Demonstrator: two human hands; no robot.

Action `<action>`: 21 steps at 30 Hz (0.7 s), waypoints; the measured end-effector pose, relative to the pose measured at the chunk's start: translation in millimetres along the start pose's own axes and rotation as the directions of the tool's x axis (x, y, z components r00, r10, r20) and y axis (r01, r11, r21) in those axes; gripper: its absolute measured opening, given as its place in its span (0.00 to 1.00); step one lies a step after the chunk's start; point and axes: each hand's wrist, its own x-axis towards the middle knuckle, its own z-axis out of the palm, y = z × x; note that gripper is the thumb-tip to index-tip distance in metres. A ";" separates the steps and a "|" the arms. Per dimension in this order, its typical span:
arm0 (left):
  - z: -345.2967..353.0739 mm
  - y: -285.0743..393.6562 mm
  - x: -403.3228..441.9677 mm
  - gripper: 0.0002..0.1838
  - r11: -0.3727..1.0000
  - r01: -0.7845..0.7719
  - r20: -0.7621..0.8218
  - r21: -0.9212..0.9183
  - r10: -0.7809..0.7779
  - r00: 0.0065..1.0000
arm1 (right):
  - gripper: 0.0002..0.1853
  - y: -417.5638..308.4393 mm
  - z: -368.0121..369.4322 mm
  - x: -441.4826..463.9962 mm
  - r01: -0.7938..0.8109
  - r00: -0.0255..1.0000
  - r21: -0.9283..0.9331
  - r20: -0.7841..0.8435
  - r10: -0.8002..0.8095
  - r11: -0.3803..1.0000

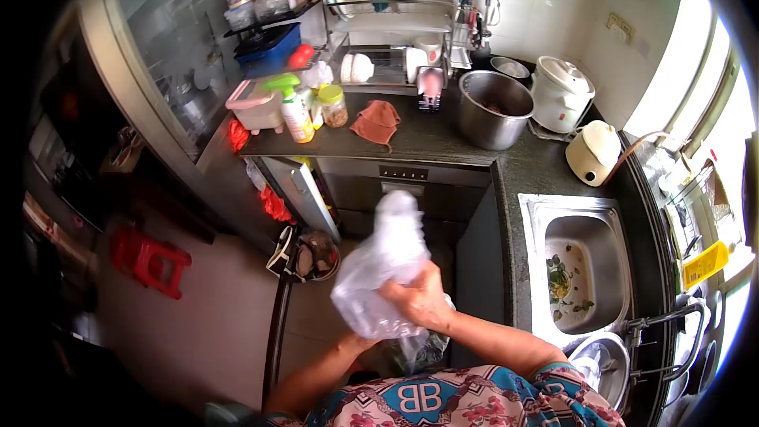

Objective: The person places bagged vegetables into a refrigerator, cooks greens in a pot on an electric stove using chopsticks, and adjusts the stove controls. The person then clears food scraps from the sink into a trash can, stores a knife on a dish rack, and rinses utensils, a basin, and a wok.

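Note:
My right hand (423,300) is closed around a crumpled, clear plastic bag (375,289) in front of my body. A whitish, blurred upper part of the bag rises above my fist, and I cannot make out whether anything is inside. My left hand (360,341) is against the bag's lower edge, its fingers hidden behind the plastic. Below my right wrist, a clear bag with dark green leaves (427,348) is partly covered by my arm.
A steel sink (589,241) with green scraps lies right. On the counter stand a steel pot (496,109), a rice cooker (563,91), a cream kettle (593,153), a spray bottle (297,117) and a brown cloth (375,122). A red stool (154,261) is on the floor left.

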 end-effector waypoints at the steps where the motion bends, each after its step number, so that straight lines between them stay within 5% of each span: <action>1: -5.3 6.4 -10.7 0.36 0.991 -0.092 -0.049 0.095 0.097 0.994 | 0.20 3.8 18.0 5.8 0.009 0.998 0.010 0.058 -0.009 1.000; 3: -75.5 -39.4 -49.1 0.36 0.993 0.012 -0.165 -0.121 -0.032 0.986 | 0.21 5.9 54.7 19.1 0.058 0.982 -0.232 0.190 -0.013 0.971; 4: -81.0 -14.1 -42.2 0.35 0.772 0.079 -0.147 0.631 0.018 0.989 | 0.22 14.3 71.5 30.0 0.108 0.956 -0.238 0.292 -0.035 0.965; 6: -100.4 54.9 -75.1 0.36 0.784 0.091 -0.247 0.614 0.081 0.966 | 0.27 30.8 113.1 48.6 0.219 0.845 -0.228 0.530 -0.068 0.949; 7: -123.1 46.2 -85.4 0.30 0.964 0.021 -0.387 0.264 0.086 0.918 | 0.37 29.6 134.9 54.5 0.207 0.794 -0.206 0.607 -0.041 0.956; 8: -140.5 48.5 -106.6 0.25 0.988 -0.121 -0.520 -0.098 0.052 0.853 | 0.47 27.8 156.5 60.4 0.190 0.735 -0.187 0.678 -0.013 0.964; 9: -146.7 68.4 -123.1 0.25 0.986 -0.139 -0.581 -0.091 0.061 0.812 | 0.57 25.7 178.0 66.3 0.170 0.670 -0.172 0.742 0.014 0.970; 11: -157.3 111.6 -137.5 0.22 0.968 -0.241 -0.674 -0.065 0.136 0.726 | 0.49 42.1 196.8 81.5 -0.008 0.661 0.086 0.748 -0.059 0.996; 12: -163.3 136.3 -157.7 0.22 0.967 -0.251 -0.720 -0.052 0.138 0.680 | 0.42 35.0 216.4 77.1 0.037 0.754 -0.098 0.656 0.036 0.994; 14: -187.0 172.3 -189.0 0.22 0.851 -0.402 -0.673 -0.337 0.081 0.735 | 0.35 20.3 236.2 83.3 0.160 0.687 -0.264 0.722 0.085 0.951; 15: -201.7 179.3 -219.3 0.22 0.849 -0.436 -0.719 -0.299 0.100 0.688 | 0.34 27.4 241.9 81.3 0.037 0.604 -0.237 0.779 0.167 0.971; 16: -218.8 180.4 -244.0 0.23 0.822 -0.501 -0.776 -0.271 0.121 0.619 | 0.46 34.0 243.4 81.3 -0.176 0.504 -0.190 0.826 0.254 0.966; 17: -237.0 175.4 -267.0 0.24 0.786 -0.567 -0.821 -0.247 0.141 0.553 | 0.32 55.0 245.0 90.7 -0.202 0.395 -0.309 0.843 0.366 0.929; 18: -239.8 181.7 -283.8 0.24 0.761 -0.627 -0.865 -0.168 0.192 0.464 | 0.26 98.3 237.1 95.5 -0.596 0.323 -0.185 0.836 0.444 0.781; 19: -248.4 185.0 -299.3 0.24 0.749 -0.649 -0.883 -0.132 0.208 0.420 | 0.28 143.7 235.9 97.4 -0.642 0.354 -0.353 0.651 0.671 0.681; 20: -259.6 189.3 -312.3 0.25 0.714 -0.690 -0.916 -0.119 0.189 0.353 | 0.28 165.0 246.8 94.1 -0.629 0.318 -0.376 0.674 0.667 0.680; 21: -267.5 198.2 -328.8 0.25 0.683 -0.723 -0.944 -0.103 0.162 0.287 | 0.28 182.6 258.8 88.0 -0.379 0.261 -0.554 0.705 0.660 0.741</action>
